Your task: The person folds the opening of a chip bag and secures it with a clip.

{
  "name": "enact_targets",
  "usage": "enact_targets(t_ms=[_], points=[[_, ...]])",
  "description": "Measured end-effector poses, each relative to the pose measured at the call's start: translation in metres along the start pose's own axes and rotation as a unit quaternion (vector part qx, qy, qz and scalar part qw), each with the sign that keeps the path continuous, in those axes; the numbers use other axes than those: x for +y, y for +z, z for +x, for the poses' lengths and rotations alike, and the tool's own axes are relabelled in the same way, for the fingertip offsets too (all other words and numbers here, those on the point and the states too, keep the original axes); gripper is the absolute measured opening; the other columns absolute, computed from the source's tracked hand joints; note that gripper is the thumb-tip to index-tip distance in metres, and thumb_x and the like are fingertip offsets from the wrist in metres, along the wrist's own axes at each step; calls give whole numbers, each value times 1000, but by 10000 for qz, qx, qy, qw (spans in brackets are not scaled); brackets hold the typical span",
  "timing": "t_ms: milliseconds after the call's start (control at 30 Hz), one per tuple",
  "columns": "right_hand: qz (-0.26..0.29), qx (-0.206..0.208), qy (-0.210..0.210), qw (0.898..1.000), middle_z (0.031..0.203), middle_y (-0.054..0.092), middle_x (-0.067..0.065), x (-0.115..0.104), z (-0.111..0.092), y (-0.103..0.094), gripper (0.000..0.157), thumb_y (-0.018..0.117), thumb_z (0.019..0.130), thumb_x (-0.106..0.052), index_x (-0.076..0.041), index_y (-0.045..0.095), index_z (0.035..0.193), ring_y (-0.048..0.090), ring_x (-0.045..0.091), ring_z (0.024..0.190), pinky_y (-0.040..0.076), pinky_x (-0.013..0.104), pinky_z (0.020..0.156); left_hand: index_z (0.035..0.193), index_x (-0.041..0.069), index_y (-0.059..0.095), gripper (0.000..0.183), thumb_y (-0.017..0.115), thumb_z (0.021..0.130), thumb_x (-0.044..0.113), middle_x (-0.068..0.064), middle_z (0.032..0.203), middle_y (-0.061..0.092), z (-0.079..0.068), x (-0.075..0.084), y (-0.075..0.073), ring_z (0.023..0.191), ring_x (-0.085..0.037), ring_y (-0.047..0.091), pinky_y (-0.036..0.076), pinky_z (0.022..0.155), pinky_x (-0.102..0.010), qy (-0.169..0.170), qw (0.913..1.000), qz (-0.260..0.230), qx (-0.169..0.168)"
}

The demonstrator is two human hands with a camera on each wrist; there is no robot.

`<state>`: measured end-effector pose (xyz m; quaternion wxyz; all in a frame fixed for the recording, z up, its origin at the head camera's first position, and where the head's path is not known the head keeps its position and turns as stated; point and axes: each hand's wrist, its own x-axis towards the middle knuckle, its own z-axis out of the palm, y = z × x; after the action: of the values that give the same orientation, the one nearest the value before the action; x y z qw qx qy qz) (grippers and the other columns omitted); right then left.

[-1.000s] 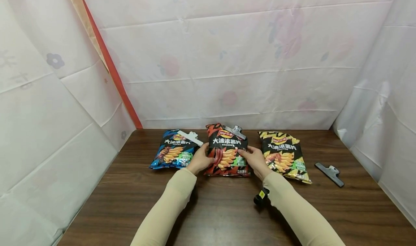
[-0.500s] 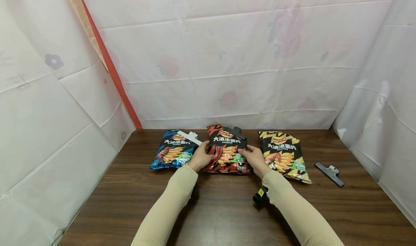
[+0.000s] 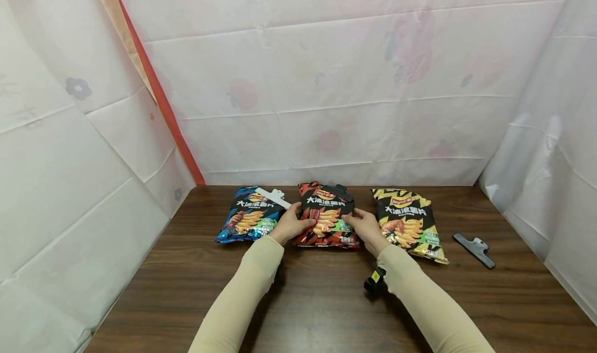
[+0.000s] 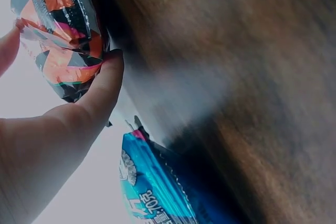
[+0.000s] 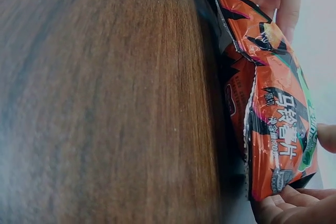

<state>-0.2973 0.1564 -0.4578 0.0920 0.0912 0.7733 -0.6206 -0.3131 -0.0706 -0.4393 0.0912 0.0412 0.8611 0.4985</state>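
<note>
A red-and-black bag of potato chips (image 3: 326,207) is between my two hands at the middle of the table. My left hand (image 3: 289,225) grips its left side, thumb on the front. On the opposite side my right hand (image 3: 369,230) holds it the same way; in the right wrist view, fingers (image 5: 294,208) reach under the bag's edge. A dark clip (image 3: 343,191) sits at the bag's upper right corner, partly hidden by the bag. Whether the bag's underside touches the table, I cannot tell.
To the left lies a blue chip bag (image 3: 247,219) with a white clip (image 3: 272,197) across its upper right corner. A yellow chip bag (image 3: 407,223) lies to the right, and beyond it a loose grey clip (image 3: 474,250). White cloth (image 3: 326,140) hangs behind the brown table (image 3: 308,301).
The red chip bag's top has tipped back and lowered slightly, and its clip shows less. Its bottom edge sits a little farther back. Both hands have kept their hold.
</note>
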Motion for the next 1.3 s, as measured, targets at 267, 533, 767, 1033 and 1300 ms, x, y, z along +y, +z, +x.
enact_targets(t_ms=[267, 533, 767, 1033, 1300], points=[[-9, -82, -104, 9999, 156, 33, 22, 2, 2, 0, 77, 62, 97, -32, -2, 21, 156, 34, 36, 143, 33, 52, 114, 154, 2, 25, 84, 73, 89, 27, -21, 157, 32, -1, 1, 1, 144, -37, 32, 30, 115, -52, -54, 9999, -111, -59], [-116, -106, -143, 9998, 155, 34, 21, 0, -1, -1, 75, 61, 98, -30, -2, 21, 155, 35, 36, 142, 35, 52, 113, 154, 4, 26, 84, 73, 89, 29, -18, 158, 31, -1, 2, 2, 143, -38, 33, 32, 114, -54, -111, 9999, -11, -61], [-118, -99, -146, 9998, 154, 34, 22, -2, -4, -2, 74, 60, 98, -28, -2, 22, 155, 36, 36, 142, 35, 52, 112, 155, 6, 25, 85, 73, 89, 31, -17, 158, 30, -1, 1, 2, 143, -38, 33, 34, 112, -55, -138, 9998, 26, -112], [-138, -50, -131, 9998, 154, 34, 21, -2, -5, -4, 73, 61, 98, -29, -3, 24, 155, 35, 37, 142, 34, 53, 113, 155, 5, 25, 86, 72, 89, 31, -18, 158, 31, -1, 2, 3, 144, -38, 33, 33, 113, -54, -110, 9998, 61, -152], [-115, -10, -104, 9999, 158, 30, 20, -2, -6, -6, 73, 60, 98, -31, -5, 24, 156, 31, 37, 144, 32, 55, 114, 155, 5, 24, 88, 73, 88, 32, -19, 157, 33, -1, 1, 4, 143, -38, 33, 33, 113, -54, -71, 9997, 67, -206]])
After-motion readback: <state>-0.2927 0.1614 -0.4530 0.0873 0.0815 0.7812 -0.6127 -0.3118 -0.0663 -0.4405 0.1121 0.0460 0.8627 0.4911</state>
